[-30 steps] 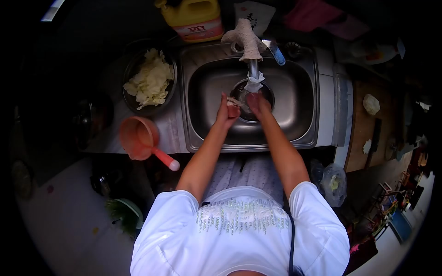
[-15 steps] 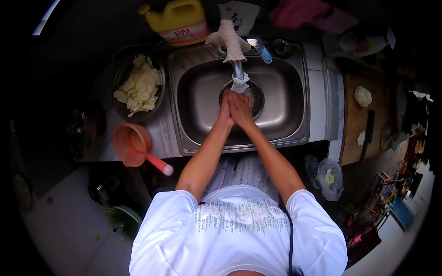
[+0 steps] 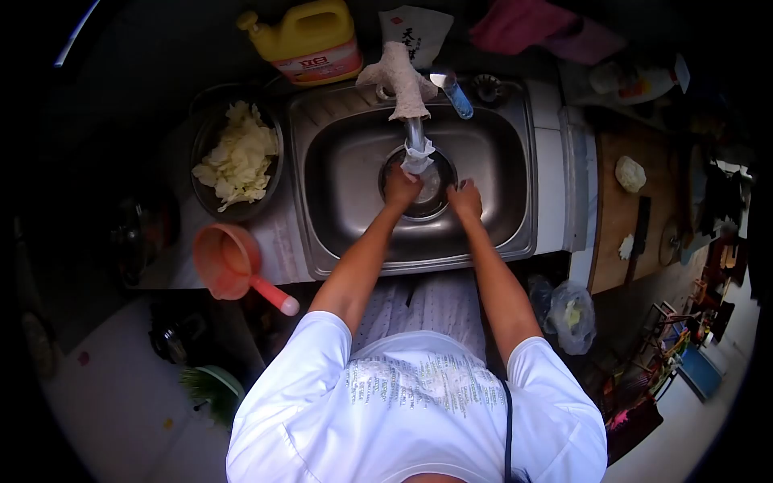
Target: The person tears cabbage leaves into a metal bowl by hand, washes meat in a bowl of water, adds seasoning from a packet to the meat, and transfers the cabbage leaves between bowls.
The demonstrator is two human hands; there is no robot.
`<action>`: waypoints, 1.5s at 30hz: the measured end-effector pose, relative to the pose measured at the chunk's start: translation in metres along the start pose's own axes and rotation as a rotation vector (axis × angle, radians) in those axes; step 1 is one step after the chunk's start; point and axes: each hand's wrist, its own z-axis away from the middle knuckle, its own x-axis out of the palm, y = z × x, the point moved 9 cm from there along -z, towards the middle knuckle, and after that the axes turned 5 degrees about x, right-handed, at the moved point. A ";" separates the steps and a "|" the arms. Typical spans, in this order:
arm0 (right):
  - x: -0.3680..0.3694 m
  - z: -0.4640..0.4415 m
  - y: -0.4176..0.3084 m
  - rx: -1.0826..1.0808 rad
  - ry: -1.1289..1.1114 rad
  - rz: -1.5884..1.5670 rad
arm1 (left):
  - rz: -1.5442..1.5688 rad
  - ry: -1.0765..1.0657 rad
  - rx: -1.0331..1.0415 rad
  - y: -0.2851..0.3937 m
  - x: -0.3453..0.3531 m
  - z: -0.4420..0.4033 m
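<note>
My left hand (image 3: pixel 402 191) is over the left part of the round drain (image 3: pixel 418 211) in the steel sink, just below the tap spout. Its fingers are curled, with the tips turned out of sight. Apart from it, my right hand (image 3: pixel 465 201) is at the drain's right rim, fingers bent inward. Whether either hand holds anything small is hidden. The tap (image 3: pixel 414 129) has a beige cloth (image 3: pixel 396 80) wrapped round its top and a white cloth (image 3: pixel 417 157) tied at its mouth.
Left of the sink (image 3: pixel 338 161) are a bowl of torn cabbage leaves (image 3: pixel 241 157) and a red dipper (image 3: pixel 228 262). A yellow jug (image 3: pixel 310 40) and a blue-handled tool (image 3: pixel 457 98) are behind. At right, a wooden board (image 3: pixel 612 217) bears a cabbage piece (image 3: pixel 630 174) and a dark knife (image 3: pixel 640 229).
My hands were pressed together under the tap and have come apart. The left hand is now on the left of the drain, and the right hand has moved right, its fingers curling.
</note>
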 end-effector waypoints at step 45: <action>-0.047 0.022 0.048 0.142 -0.292 -0.426 | 1.427 -0.116 -0.678 0.043 -0.122 0.097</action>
